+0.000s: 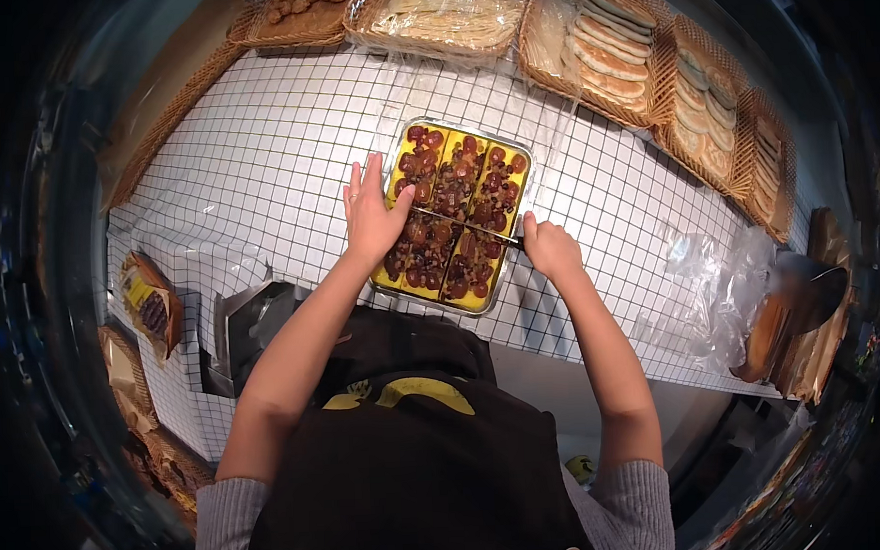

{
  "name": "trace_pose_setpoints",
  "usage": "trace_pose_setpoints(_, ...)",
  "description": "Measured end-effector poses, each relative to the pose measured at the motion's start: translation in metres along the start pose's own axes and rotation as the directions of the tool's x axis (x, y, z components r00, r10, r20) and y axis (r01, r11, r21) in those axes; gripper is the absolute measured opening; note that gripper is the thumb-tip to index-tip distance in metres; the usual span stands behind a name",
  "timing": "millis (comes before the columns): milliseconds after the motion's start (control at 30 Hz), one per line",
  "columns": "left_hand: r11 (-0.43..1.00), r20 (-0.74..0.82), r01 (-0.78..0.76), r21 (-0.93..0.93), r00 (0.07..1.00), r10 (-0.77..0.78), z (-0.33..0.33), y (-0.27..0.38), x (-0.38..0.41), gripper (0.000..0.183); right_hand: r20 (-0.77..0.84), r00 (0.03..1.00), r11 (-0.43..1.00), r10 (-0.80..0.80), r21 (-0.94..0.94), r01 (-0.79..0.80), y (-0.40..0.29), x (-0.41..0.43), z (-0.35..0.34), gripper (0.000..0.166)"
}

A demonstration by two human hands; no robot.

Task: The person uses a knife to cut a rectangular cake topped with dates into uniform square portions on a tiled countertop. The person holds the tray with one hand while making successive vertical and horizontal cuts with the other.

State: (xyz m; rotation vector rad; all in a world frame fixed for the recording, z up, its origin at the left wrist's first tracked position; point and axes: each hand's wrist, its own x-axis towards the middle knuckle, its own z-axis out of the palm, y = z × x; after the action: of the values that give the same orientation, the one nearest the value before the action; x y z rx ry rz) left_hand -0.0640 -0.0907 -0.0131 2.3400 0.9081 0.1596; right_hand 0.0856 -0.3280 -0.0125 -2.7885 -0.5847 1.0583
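Observation:
A rectangular metal tray (529,163) holds a yellow cake (477,292) topped with red dates or similar dried fruit and smaller dark pieces. Two lengthwise cuts divide the cake into three strips. Across its middle lies a long knife (467,224), its blade against the topping. My right hand (553,248) grips the dark handle at the tray's right edge. On the left edge, my left hand (375,215) has its fingers extended and its thumb out over the cake beside the blade's far end. Whether that thumb presses on the blade, I cannot tell.
Wicker baskets of flatbreads (610,54) line the table's far and right sides, one covered in clear plastic (449,16). A wrapped food pack (150,303) sits at left. Crumpled plastic bags (724,301) lie at right, near a dark rounded object (811,295). The tablecloth (283,142) is checked.

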Motion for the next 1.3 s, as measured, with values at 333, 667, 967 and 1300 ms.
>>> trace_pose_setpoints(333,0.885,0.284,0.415,-0.213,0.892,-0.351,0.012,-0.032,0.017,0.132,-0.054,0.989,0.99,0.136,-0.021,-0.137,-0.034,-0.004,-0.001,0.063)
trace_pose_setpoints(667,0.91,0.338,0.329,0.252,0.852,-0.401,-0.004,0.005,0.038,0.133,-0.025,0.985,0.985,0.171,-0.029,-0.171,-0.031,0.006,0.001,0.06)
trace_pose_setpoints(967,0.91,0.335,0.294,0.293,0.86,-0.386,-0.006,0.017,0.038,0.133,-0.089,0.989,0.993,0.119,0.04,-0.116,-0.017,0.017,0.018,0.057)
trace_pose_setpoints(1300,0.879,0.299,0.3,0.371,0.857,-0.419,-0.005,0.018,0.037,0.138,-0.264,0.945,0.976,0.194,0.147,-0.159,-0.013,0.021,0.031,0.057)
